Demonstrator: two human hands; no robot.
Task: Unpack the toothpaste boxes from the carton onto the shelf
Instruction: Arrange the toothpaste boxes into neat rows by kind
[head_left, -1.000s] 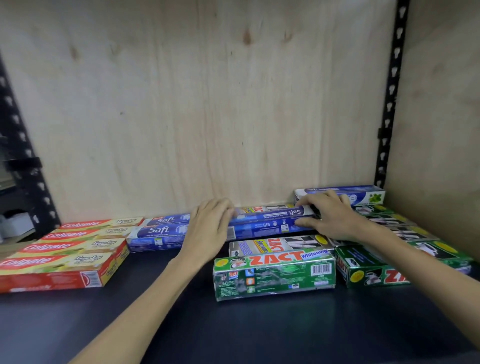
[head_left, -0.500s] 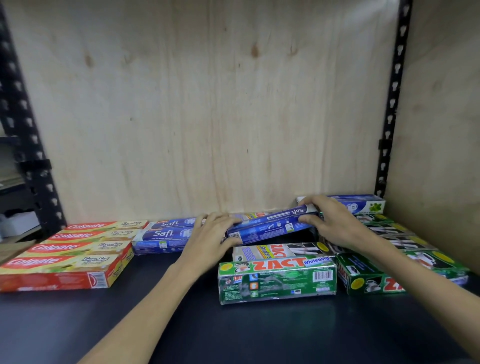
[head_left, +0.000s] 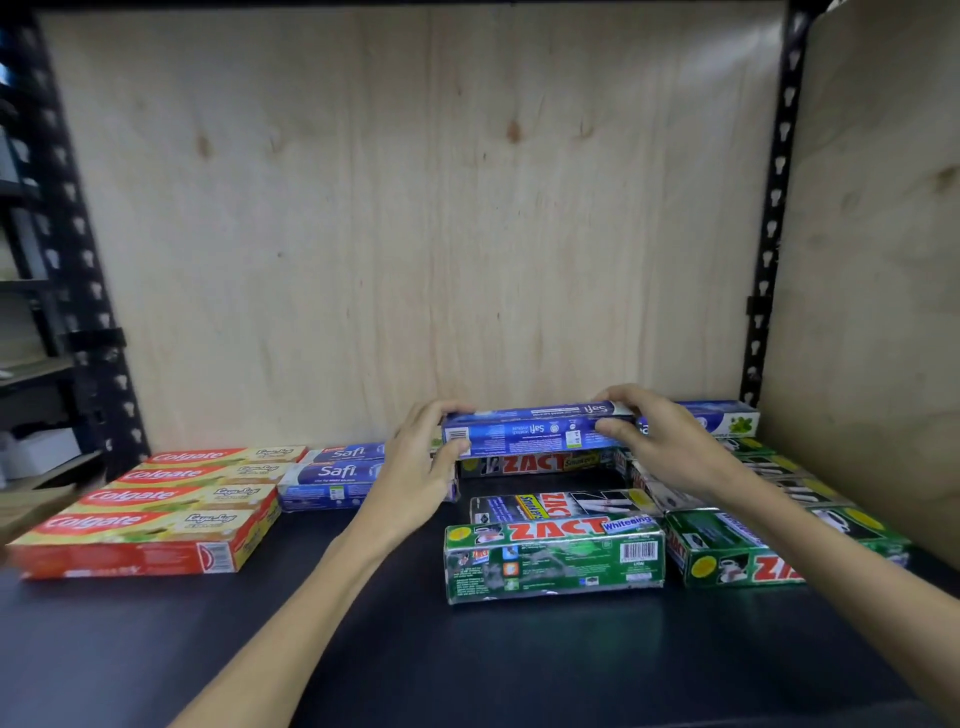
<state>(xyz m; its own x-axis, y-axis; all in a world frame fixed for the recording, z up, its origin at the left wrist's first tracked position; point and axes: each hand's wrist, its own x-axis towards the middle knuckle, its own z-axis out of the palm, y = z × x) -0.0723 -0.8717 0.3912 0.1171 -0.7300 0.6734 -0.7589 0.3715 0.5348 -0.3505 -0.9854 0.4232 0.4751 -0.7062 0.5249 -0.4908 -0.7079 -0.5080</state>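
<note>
Blue cardboard, long and slim: a Safi toothpaste box (head_left: 535, 430) is held up off the black shelf board (head_left: 363, 649), gripped at both ends. Its long axis runs left to right, level and parallel to the pale plywood back panel (head_left: 415, 234), and its printing reads upside down, the Safi name sitting at the right-hand end. The left hand (head_left: 415, 467) is curled round the left end, fingers over the top edge and thumb low against the front face beside the barcode. The right hand (head_left: 660, 441) is clamped on the right end, fingers draped over the top, thumb pressed on the front face. Just below the held box, a black Zact Smokers box (head_left: 530, 463) is seen lying flat, also lengthwise left to right. Nearer the camera, a second black Zact box (head_left: 561, 505) and a green Zact Whitening box (head_left: 553, 558) are lined up the same way. To the right, more green Zact boxes (head_left: 727, 556) are set at an angle, partly hidden by the right forearm. On the left, two blue Safi boxes (head_left: 332, 470) lie flat by the back panel, and beside them a block of red and yellow Colgate boxes (head_left: 150, 512) is stacked side by side. Behind the right hand, a white and blue box with a green leaf print (head_left: 722, 418) is tucked in the back corner.
</note>
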